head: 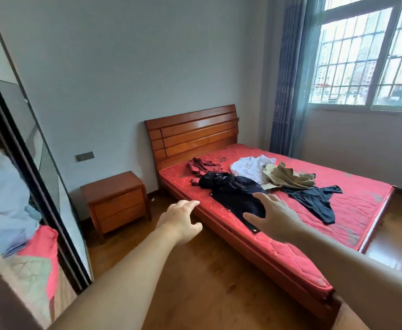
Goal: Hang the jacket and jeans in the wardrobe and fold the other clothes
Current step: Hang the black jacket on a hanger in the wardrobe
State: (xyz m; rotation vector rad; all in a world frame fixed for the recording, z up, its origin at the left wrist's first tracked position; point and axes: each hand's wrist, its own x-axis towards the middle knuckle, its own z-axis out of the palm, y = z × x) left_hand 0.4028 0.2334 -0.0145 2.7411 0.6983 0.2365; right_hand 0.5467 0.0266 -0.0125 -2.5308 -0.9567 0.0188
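Five garments lie strewn on the red mattress [352, 210] of the bed: a dark jacket [235, 196] near its front edge, a white shirt [247, 169], a khaki piece [288, 178], a dark navy piece [314, 203] and a maroon one [201, 166]. Both hands reach toward the jacket, holding nothing: left hand [181, 220] and right hand [275, 216], each grip apart with fingers spread.

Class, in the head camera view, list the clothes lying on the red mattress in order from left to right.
Crumpled dark red garment → black jacket with metal snaps → white shirt → khaki beige garment → thin dark navy garment.
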